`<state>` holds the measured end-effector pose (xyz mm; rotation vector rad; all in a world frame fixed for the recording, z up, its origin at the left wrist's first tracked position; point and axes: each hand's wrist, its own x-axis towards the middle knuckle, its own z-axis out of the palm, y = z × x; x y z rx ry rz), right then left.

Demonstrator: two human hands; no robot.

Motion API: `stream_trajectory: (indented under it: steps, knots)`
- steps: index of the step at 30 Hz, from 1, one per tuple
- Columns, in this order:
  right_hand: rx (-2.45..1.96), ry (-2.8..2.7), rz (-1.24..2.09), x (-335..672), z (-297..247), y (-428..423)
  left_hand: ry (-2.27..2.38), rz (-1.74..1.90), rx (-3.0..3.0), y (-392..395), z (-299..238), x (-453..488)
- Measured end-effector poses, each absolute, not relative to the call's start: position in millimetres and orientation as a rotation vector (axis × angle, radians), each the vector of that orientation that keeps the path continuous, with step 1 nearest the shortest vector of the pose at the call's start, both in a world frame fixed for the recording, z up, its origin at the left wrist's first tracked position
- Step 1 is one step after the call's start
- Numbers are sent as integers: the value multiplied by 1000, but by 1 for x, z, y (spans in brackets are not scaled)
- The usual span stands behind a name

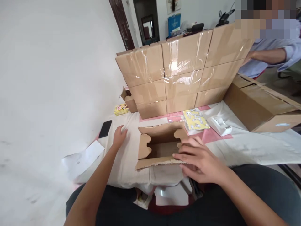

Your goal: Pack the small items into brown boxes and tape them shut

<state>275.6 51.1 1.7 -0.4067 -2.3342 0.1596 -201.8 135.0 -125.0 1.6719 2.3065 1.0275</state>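
Note:
An open cardboard box (154, 163) stands on the cloth-covered table in front of me, its flaps up and its inside showing a bare bottom. My right hand (199, 158) grips the box at its near right corner, fingers bent over the flap edge. To the left of the box, my left hand (119, 136) hovers above the cloth with nothing in it, thumb and fingers apart. It is nearest to a black phone (105, 129) and the box's left flap.
Behind the box rises a wall of taped cartons (183, 72). A yellow patterned booklet (196, 119) and a white tape dispenser (220, 125) lie to the right, near a large carton (265, 108). White paper (90, 153) lies left. Beyond the cartons is another person's arm (268, 56).

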Motion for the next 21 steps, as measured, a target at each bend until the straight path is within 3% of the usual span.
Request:
stream_trajectory:
  steps: [5,10,16,21]
  knots:
    - [-272,-2361,8,270,1,36,1789,996,1802,102,-136,-129]
    - [-149,-2410,-61,279,1,14,1343,846,1911,79,-104,-99]
    - [-200,-2390,-63,290,2,5,1287,639,1976,93,-75,-75]
    - [-214,-2245,-48,285,0,19,1369,741,2052,126,-62,-43]
